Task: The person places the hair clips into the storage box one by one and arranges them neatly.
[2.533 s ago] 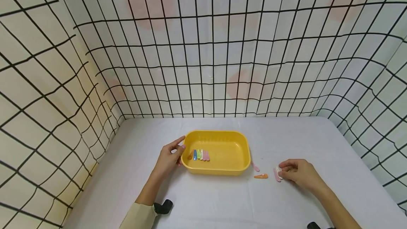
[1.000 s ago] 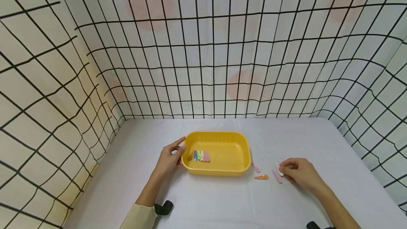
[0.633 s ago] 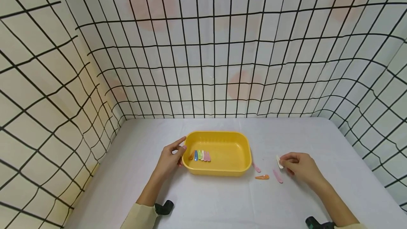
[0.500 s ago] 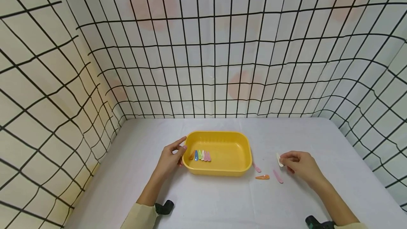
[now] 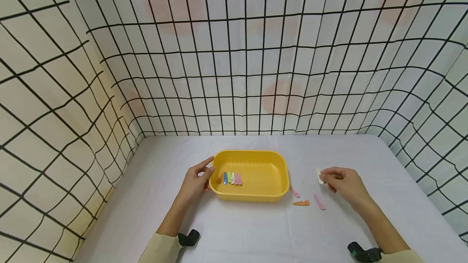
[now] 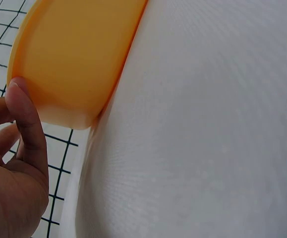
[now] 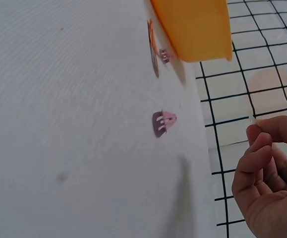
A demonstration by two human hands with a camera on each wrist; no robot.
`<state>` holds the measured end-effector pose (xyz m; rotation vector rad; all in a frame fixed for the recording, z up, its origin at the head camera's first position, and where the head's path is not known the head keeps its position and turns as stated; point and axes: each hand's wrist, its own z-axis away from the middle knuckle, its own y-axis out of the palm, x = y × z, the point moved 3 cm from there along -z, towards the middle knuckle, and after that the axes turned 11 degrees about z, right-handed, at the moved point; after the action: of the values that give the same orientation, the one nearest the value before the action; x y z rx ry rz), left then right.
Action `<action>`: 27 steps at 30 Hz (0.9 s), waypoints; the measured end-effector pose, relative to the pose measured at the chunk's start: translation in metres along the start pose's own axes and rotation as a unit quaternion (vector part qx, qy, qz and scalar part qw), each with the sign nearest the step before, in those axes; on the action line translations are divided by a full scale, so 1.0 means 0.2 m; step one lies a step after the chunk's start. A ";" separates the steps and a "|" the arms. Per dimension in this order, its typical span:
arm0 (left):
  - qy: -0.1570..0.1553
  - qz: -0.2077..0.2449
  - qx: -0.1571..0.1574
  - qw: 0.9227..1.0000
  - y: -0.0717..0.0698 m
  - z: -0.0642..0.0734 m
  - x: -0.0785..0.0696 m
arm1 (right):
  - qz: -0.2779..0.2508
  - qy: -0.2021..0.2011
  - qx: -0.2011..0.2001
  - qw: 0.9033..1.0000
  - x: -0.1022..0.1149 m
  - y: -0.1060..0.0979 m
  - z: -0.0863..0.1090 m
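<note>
My left hand (image 5: pixel 196 180) holds the left end of a yellow plastic tray (image 5: pixel 252 197), its thumb at the rim (image 6: pixel 15 47). A row of snap hair clips in orange, blue (image 5: pixel 225 178), green, white and pink (image 5: pixel 239 179) lies at the left inside the tray. To the right of the tray, my right hand (image 5: pixel 347 186) pinches a white snap hair clip (image 5: pixel 319 175) between thumb and fingertips, raised over the cloth; in the right wrist view only its tip shows. Below that hand lies a pink hair clip (image 5: pixel 319 202).
An orange hair clip (image 5: pixel 301 203) and another pink clip (image 5: pixel 294 192) lie by the tray's right front corner. White cloth (image 5: pixel 248 230) covers the table. A black grid (image 5: pixel 245 72) on pale sheeting stands behind and at both sides.
My right hand has picked up the white clip from beside the pink one and moved it up and away from the table's front. The left hand and tray stay in place.
</note>
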<state>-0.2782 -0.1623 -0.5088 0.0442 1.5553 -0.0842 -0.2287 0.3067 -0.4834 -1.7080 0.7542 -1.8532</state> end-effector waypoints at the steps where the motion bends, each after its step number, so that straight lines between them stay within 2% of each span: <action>1: -0.001 -0.001 0.000 1.000 0.00 0.00 0.00 | -0.003 -0.003 -0.002 1.000 0.01 0.00 0.00; 8: -0.002 -0.006 0.003 1.000 0.00 0.00 0.00 | -0.021 -0.019 -0.016 0.999 0.08 0.02 -0.03; 18: 0.000 -0.002 0.004 1.000 0.00 0.00 0.00 | -0.042 -0.017 -0.015 0.999 0.21 0.07 -0.07; 27: -0.003 -0.006 0.001 1.000 0.00 0.00 0.00 | -0.064 -0.033 -0.021 0.997 0.31 0.11 -0.10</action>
<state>-0.2778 -0.1625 -0.5080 0.0365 1.5500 -0.0956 -0.2543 0.2488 -0.4558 -1.8740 0.6759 -1.8653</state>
